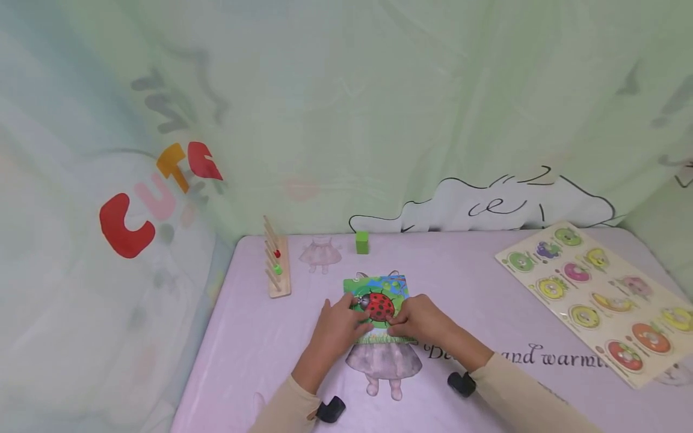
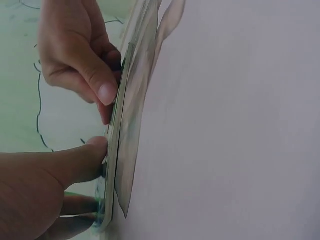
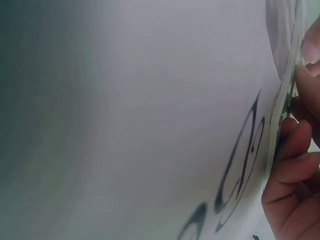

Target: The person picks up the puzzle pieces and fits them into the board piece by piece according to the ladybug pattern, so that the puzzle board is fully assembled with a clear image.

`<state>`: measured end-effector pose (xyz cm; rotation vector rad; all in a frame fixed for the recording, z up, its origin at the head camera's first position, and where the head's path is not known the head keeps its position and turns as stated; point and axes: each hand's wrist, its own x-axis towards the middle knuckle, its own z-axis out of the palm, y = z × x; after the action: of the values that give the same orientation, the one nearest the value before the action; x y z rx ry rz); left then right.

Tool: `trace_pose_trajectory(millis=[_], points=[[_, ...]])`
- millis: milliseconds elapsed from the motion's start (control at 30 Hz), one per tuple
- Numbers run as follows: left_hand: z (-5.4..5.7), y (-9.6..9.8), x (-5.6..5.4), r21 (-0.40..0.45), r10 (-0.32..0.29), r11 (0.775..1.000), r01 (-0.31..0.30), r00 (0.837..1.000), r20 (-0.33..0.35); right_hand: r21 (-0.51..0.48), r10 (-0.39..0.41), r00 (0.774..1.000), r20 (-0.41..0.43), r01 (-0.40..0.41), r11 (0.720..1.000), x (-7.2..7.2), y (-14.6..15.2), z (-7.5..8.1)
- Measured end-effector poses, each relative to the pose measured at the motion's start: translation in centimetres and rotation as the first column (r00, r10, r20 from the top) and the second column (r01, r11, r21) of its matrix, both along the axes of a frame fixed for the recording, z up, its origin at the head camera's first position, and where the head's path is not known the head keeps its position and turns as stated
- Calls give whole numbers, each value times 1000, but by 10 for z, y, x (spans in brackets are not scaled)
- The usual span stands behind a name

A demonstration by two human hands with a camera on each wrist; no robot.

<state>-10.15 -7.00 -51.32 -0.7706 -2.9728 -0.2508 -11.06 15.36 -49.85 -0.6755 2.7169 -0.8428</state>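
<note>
A square puzzle board point(image 1: 379, 282) with a red ladybug point(image 1: 380, 305) picture lies on the tablecloth in front of me. My left hand point(image 1: 337, 322) rests on its left side, fingers spread and thumb beside the ladybug; in the left wrist view that thumb point(image 2: 90, 155) touches the board's face. On the other side, my right hand point(image 1: 422, 319) has its fingers curled, and its thumb and fingertips pinch at the ladybug's lower right edge. The right wrist view shows the board edge-on point(image 3: 280, 110), with the curled right fingers point(image 3: 295, 175) against it.
A wooden peg stand point(image 1: 280, 291) with a red bead and a green bead stands at the back left. Near the back edge is a green block point(image 1: 361, 243). To the right lies a large fruit puzzle board point(image 1: 549, 255). A curtain point(image 1: 379, 120) hangs behind the table.
</note>
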Motion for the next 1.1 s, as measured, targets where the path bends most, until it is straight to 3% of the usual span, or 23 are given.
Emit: trace_pose_trajectory(millis=[167, 300, 633, 900, 1100], points=[[2, 1, 2, -43, -29, 999, 27, 998, -51, 14, -28, 1000, 7, 28, 1000, -1, -4, 3], [5, 0, 1, -41, -57, 998, 56, 998, -23, 17, -56, 998, 11, 55, 998, -1, -6, 3], [5, 0, -1, -54, -60, 997, 60, 998, 9, 76, -22, 999, -34, 24, 997, -3, -3, 8], [3, -2, -5, -71, -87, 994, 85, 996, -32, 108, -70, 994, 90, 60, 992, -16, -10, 8], [3, -4, -9, -65, -100, 993, 97, 994, -44, 152, -121, 984, 129, 101, 983, -24, -13, 6]])
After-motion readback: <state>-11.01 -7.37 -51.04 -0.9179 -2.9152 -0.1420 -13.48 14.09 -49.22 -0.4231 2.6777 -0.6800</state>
